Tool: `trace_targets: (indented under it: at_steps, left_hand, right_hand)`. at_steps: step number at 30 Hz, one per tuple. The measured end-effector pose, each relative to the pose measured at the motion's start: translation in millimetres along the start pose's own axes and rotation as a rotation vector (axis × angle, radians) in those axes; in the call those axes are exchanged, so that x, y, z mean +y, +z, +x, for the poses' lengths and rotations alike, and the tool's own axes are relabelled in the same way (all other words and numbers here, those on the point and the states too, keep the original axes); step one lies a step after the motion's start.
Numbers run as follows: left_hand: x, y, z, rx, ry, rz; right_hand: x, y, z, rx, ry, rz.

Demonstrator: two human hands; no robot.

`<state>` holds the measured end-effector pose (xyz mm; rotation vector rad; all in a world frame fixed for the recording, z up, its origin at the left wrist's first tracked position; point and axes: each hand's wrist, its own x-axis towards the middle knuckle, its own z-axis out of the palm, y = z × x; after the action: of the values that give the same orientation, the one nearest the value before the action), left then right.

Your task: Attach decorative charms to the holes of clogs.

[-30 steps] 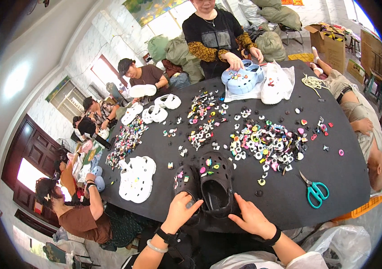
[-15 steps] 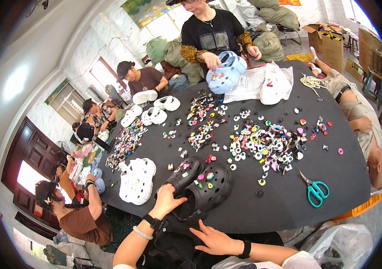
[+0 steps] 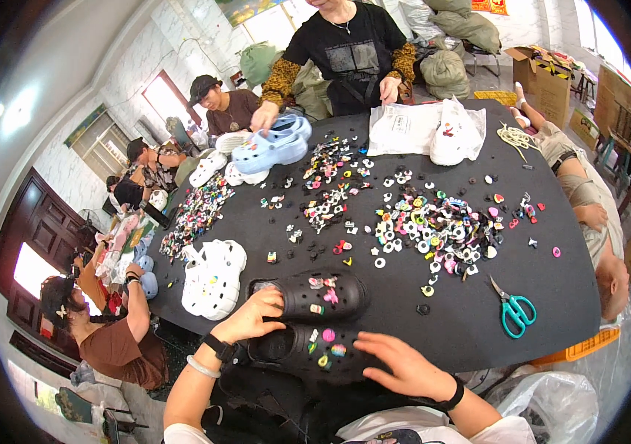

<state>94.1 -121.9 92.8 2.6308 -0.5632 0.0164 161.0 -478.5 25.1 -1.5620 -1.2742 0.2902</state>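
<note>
Two black clogs with small coloured charms lie side by side at the near edge of the black table [image 3: 537, 259]. My left hand [image 3: 252, 317] rests on the heel end of the far black clog [image 3: 323, 292], fingers curled over it. My right hand [image 3: 400, 362] lies flat, fingers spread, on the toe of the near black clog [image 3: 300, 348]. Neither clog is lifted off the table.
A pair of white clogs [image 3: 212, 277] lies left of my hands. Heaps of small coloured charms [image 3: 434, 226] cover the table's middle. Teal scissors [image 3: 514, 307] lie at the right. A person across the table holds light blue clogs [image 3: 274, 148]. Other people sit along both sides.
The black clogs were lifted and tilted half a second ago; now both lie flat side by side at the table edge. My right hand came up from below onto the near one.
</note>
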Motion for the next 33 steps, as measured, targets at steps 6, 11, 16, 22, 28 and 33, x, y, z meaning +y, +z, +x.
trace_targets:
  at_steps: [6, 11, 16, 22, 28, 33]
  left_hand:
    - [5, 1, 19, -0.131, 0.023, 0.099]
    - [6, -3, 28, -0.180, 0.014, 0.256]
    - [-2, -7, 26, -0.210, -0.016, 0.260]
    - [-9, -13, 23, -0.236, -0.092, -0.003]
    - [6, -55, -19, 0.284, -0.387, -0.196]
    - [65, -33, -83, 0.744, -0.597, -0.490]
  right_hand:
    - [21, -6, -1, 0.167, 0.156, -0.222]
    - [22, 8, -5, 0.027, 0.265, -0.201]
    - [8, 18, -4, -0.106, 0.387, -0.140]
    - [7, 26, -12, -0.087, 0.300, -0.250]
    - [12, 38, -17, -0.062, 0.191, -0.335]
    - [14, 39, -16, -0.055, 0.184, -0.375]
